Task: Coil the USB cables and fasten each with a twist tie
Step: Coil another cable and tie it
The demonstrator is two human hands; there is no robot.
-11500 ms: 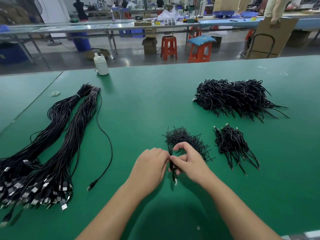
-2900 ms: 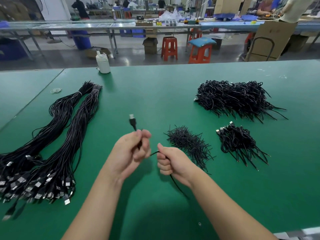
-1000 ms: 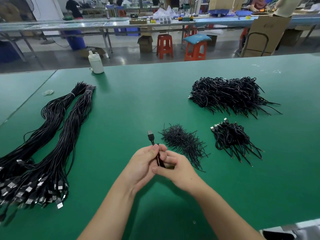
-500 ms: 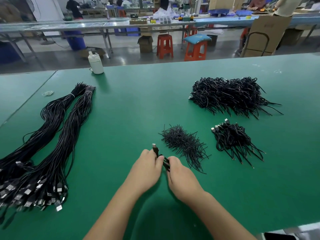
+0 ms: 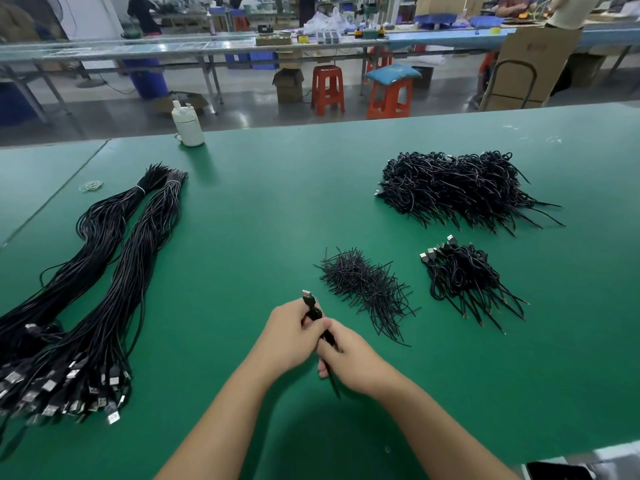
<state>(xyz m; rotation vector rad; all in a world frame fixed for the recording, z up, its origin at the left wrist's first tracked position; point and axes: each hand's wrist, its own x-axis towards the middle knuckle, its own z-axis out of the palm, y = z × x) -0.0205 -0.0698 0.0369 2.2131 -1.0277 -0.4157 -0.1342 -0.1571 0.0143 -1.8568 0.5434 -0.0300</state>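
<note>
My left hand (image 5: 289, 336) and my right hand (image 5: 349, 355) meet low over the green table, both gripping one coiled black USB cable (image 5: 313, 311). Its plug end sticks up past my left fingers and a loose tail hangs below my right hand. A small heap of black twist ties (image 5: 363, 284) lies just beyond my right hand. Long uncoiled cable bundles (image 5: 100, 271) stretch along the left. A small pile of coiled cables (image 5: 464, 275) and a large pile of coiled cables (image 5: 460, 188) lie to the right.
A white bottle (image 5: 187, 124) stands at the table's far edge, with rubber bands (image 5: 90, 185) lying at the far left. Red stools (image 5: 327, 88), cardboard boxes and other workbenches fill the floor beyond. The table's near edge (image 5: 554, 457) runs at the lower right.
Since a second ago both hands stay together on the same cable. The plug end has sunk closer to my left fingers and a tail now hangs below my right hand.
</note>
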